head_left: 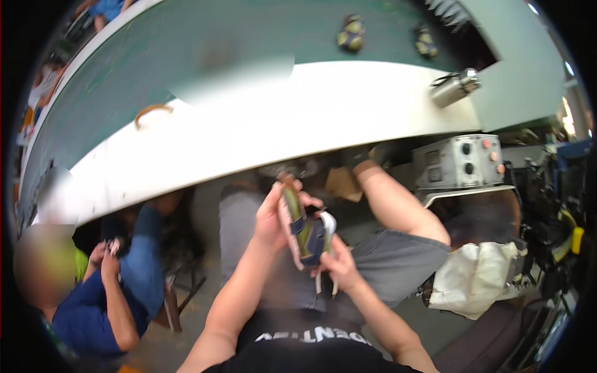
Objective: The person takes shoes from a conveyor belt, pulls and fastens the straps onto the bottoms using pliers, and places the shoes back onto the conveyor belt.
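Above my lap I hold an olive-green and navy shoe (303, 239) with a pale sole edge, tilted on its side. My left hand (272, 214) wraps round its upper end, thumb along the sole side. At the lower end, the fingers of my right hand (340, 261) pinch the shoe's edge, close to a white strap or lining. Two pale strips (327, 281) dangle below it. Motion blur hides the finer detail.
Similar green-and-navy shoes (352, 33) (426, 42) lie on the green belt (261, 31). A steel flask (456, 88) stands on the white ledge (367, 99). To my right are a control box (463, 163) and a white cloth (471, 278). A co-worker (102, 311) sits at my left.
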Motion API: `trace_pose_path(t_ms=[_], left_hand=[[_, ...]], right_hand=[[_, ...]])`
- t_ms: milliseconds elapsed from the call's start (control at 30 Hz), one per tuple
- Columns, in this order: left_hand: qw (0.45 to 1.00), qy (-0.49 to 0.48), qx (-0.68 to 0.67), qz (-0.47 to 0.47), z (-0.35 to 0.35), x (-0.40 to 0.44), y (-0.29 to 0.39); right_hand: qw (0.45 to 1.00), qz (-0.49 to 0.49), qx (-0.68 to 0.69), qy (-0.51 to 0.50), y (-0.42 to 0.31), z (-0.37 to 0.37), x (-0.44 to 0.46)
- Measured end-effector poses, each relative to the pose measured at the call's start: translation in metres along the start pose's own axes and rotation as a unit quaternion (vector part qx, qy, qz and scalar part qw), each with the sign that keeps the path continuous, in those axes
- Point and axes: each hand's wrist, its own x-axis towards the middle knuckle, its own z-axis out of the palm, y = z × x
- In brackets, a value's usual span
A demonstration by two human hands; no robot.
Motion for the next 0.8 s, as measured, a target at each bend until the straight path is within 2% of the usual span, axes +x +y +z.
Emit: trace_pose_path(t_ms=[33, 100, 167, 200, 233, 300, 533, 800], left_hand=[[0.999, 0.035, 0.032, 0.011, 0.003, -0.001, 0.001], [0.959, 0.212, 0.183, 0.041, 0.012, -0.005, 0.0], [0.919, 0.267, 0.284, 0.052, 0.004, -0.008, -0.004], [0.894, 0.323, 0.287, 0.118, -0.009, -0.005, -0.013], [0.903, 0.302, 0.274, 0.133, 0.0, -0.005, -0.014], [0.874, 0.343, 0.306, 0.157, -0.007, 0.0, -0.023], [0.871, 0.356, 0.286, 0.181, 0.005, -0.01, -0.038], [0.845, 0.348, 0.367, 0.176, 0.012, -0.005, -0.033]], right_hand=[[0.999, -0.003, -0.023, 0.032, 0.004, 0.0, 0.0], [0.997, -0.014, -0.041, 0.064, 0.007, -0.004, -0.003], [0.995, -0.02, -0.073, 0.058, 0.01, -0.009, -0.003], [0.994, -0.023, -0.096, 0.053, 0.01, -0.008, -0.002], [0.985, -0.017, -0.157, 0.065, 0.009, -0.005, 0.0], [0.972, 0.023, -0.215, 0.089, 0.004, -0.001, 0.006], [0.966, 0.036, -0.244, 0.072, -0.01, -0.01, -0.006], [0.964, 0.02, -0.26, 0.051, -0.02, 0.0, -0.006]])
